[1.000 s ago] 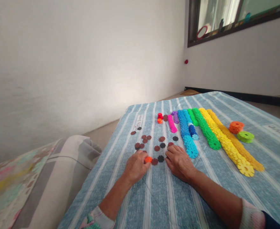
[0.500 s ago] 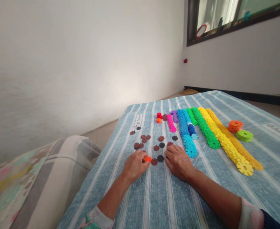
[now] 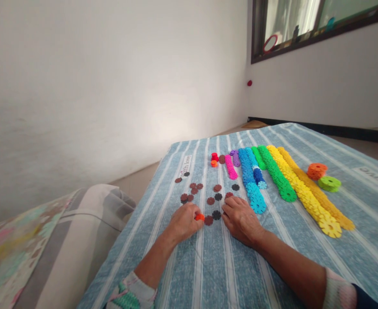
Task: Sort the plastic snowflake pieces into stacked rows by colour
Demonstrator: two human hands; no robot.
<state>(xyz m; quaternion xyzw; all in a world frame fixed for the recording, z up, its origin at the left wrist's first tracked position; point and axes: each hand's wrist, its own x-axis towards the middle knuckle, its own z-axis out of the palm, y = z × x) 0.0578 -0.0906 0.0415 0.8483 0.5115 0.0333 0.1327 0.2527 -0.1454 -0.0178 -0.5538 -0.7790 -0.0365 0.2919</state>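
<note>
My left hand (image 3: 184, 222) rests on the blue striped bedsheet (image 3: 227, 266), fingers curled and pinching a small orange flower-shaped disc (image 3: 199, 217). Just to its right lies my right hand (image 3: 240, 218), palm down with fingers loosely bent, touching the sheet beside a dark brown disc (image 3: 216, 214). Several brown and dark loose discs (image 3: 201, 193) are scattered ahead of both hands.
Long rows of overlapped discs lie beyond: pink (image 3: 231, 167), blue (image 3: 252, 182), green (image 3: 277, 175), yellow (image 3: 307, 199). An orange stack (image 3: 316, 171) and a green stack (image 3: 329, 183) sit at right. A grey pillow (image 3: 79, 231) is at left, walls behind.
Hardly anything moved; my left fingers have closed slightly more over the orange disc, and the view shifted a little.
</note>
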